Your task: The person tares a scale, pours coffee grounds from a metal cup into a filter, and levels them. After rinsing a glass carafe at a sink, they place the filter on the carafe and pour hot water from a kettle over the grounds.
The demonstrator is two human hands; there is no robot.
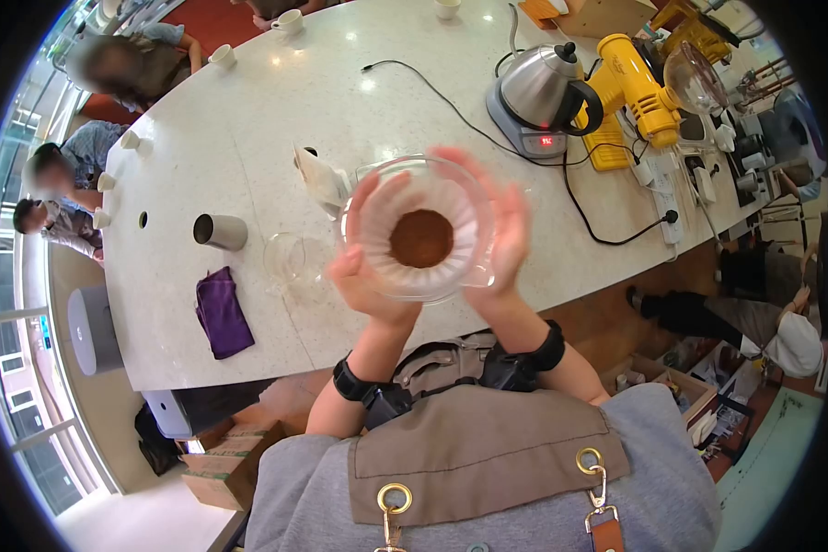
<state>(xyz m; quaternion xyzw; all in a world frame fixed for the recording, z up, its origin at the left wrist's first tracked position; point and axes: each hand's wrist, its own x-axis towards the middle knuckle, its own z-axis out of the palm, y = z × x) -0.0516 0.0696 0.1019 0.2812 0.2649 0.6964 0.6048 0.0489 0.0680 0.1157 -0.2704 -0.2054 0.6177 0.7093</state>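
Observation:
A clear coffee dripper (481, 269) is held up between my two hands, above the near side of the table. It is lined with a white pleated paper filter (391, 221), and brown coffee grounds (421, 238) lie in the bottom. My left hand (373, 281) is wrapped around its left side. On the other side, my right hand (506, 241) grips the rim; its fingers are blurred by motion. Just left of the dripper stands a clear glass vessel (290, 258), hard to make out. A pale paper packet (320, 180) is behind my left hand.
A steel cup (219, 232) and a folded purple cloth (223, 313) lie to the left on the white table (248, 120). At the back right are a steel kettle (541, 85) on its base and a yellow grinder (637, 87), with cables around them. Several people are nearby.

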